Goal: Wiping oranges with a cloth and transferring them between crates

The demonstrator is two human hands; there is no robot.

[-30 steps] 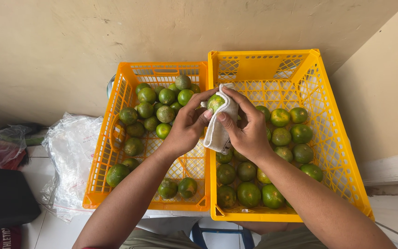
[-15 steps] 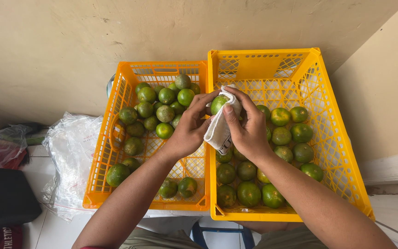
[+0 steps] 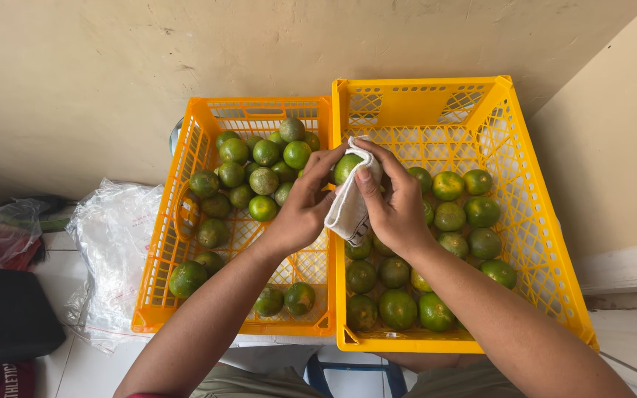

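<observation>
One green citrus fruit (image 3: 346,166) is held above the seam between two yellow crates, wrapped partly in a white cloth (image 3: 349,210). Right hand (image 3: 392,199) presses the cloth against it, thumb on top, fingers curled round; left hand (image 3: 305,203) pinches the fruit's left side with its fingertips. Wiping well likely means turning the fruit while the cloth stays firm. Left crate (image 3: 162,295) holds scattered green fruit, right crate (image 3: 540,221) more; a clear plastic bag (image 3: 112,243) lies far left.
</observation>
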